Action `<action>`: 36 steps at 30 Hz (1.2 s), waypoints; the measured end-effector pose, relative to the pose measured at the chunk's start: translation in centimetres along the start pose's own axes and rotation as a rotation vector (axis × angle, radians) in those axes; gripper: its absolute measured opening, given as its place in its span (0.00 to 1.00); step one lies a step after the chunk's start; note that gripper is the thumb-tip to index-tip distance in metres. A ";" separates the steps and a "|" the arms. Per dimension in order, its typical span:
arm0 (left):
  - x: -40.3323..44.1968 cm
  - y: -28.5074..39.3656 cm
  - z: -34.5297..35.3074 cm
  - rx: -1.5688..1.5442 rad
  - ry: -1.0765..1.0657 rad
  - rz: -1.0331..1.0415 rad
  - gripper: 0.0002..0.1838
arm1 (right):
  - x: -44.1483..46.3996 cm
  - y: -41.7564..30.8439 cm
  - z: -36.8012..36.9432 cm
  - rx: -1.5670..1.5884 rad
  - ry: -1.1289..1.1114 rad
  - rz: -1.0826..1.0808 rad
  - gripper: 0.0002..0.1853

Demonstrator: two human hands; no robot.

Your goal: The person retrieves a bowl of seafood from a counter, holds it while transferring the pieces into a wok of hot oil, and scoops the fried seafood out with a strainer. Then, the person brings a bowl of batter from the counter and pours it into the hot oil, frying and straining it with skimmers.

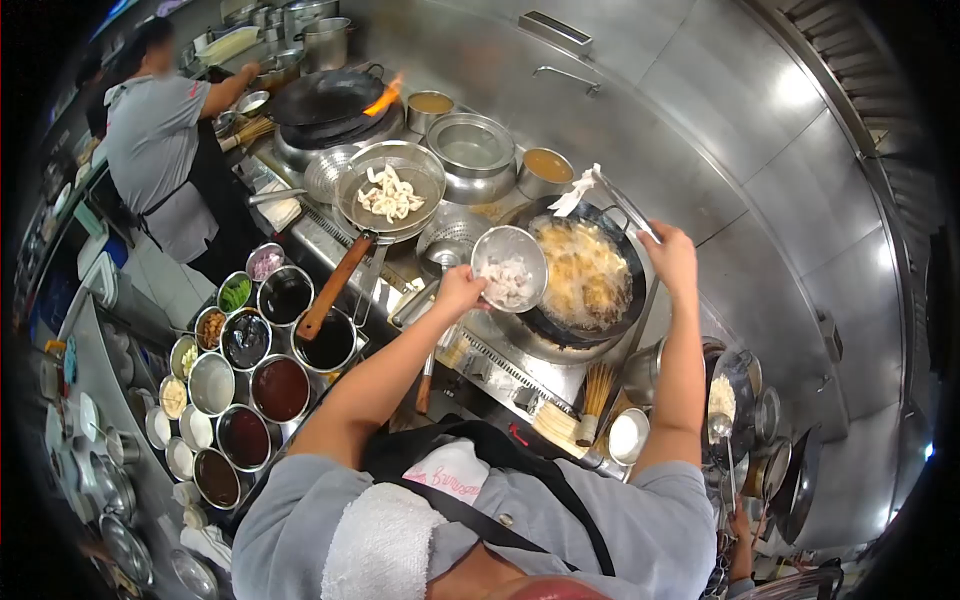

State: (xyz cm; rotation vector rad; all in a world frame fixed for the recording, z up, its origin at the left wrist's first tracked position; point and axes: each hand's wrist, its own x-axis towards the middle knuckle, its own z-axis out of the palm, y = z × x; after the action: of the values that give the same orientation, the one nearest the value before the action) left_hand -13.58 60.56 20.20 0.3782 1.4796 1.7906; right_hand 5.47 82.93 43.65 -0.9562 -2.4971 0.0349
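Note:
My left hand (462,290) grips the rim of a small metal bowl (480,250), tilted toward me, with pale, floury-looking pieces (508,283) inside. Beside it, golden food (585,275) bubbles in hot oil in a black wok (637,310). My right hand (672,258) is closed around metal tongs (625,208). Their tips pinch a limp white strip (574,198) above the wok's far rim. Left of the bowl, a strainer with a wooden handle (335,285) holds pale fried pieces (391,195).
Sauce pots (280,388) and small tubs stand at left. A flame (384,96) rises by another wok (325,105), near a co-worker (165,140). A bamboo brush (597,395) and a white-filled bowl (629,436) sit near my right arm. Pots of liquid (547,166) line the back.

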 end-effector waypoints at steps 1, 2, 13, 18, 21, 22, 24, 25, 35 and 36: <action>-1.5 0.1 -0.5 -0.036 -0.014 0.014 0.05 | 0.8 0.6 2.2 -0.017 0.000 0.034 0.23; -2.8 0.3 -1.1 -0.071 -0.028 0.028 0.04 | 1.7 2.1 5.5 -0.033 0.008 0.002 0.22; -5.7 0.7 -4.2 -0.079 -0.053 0.051 0.05 | 0.9 3.7 4.0 0.563 -0.277 0.278 0.23; -5.5 2.5 -3.1 0.030 -0.091 0.119 0.04 | -8.0 -2.9 -2.5 0.267 -0.308 -0.153 0.24; -5.3 2.0 -2.0 0.027 -0.109 0.197 0.03 | -12.5 -7.3 -3.5 0.032 -0.520 -0.142 0.22; -5.3 1.7 -1.8 0.036 -0.135 0.186 0.03 | -13.7 -7.8 -2.5 -0.019 -0.494 -0.141 0.21; -5.0 1.2 -1.4 0.037 -0.160 0.198 0.03 | -15.3 -7.8 -0.1 -0.072 -0.448 -0.121 0.18; -5.0 1.1 -1.1 0.034 -0.168 0.207 0.03 | -15.9 -7.5 0.4 -0.076 -0.446 -0.099 0.18; -2.8 -1.3 -0.3 0.029 -0.163 0.016 0.07 | -17.3 -4.9 -5.5 0.104 -0.315 0.278 0.19; -2.5 -1.6 -0.3 0.025 -0.161 0.009 0.07 | -17.5 -3.7 -5.7 0.127 -0.209 0.230 0.19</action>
State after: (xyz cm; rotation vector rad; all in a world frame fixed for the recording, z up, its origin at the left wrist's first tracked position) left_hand -11.50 58.62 19.28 0.5302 1.3898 1.7081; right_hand 17.01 68.18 42.23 -1.2354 -2.5200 0.3798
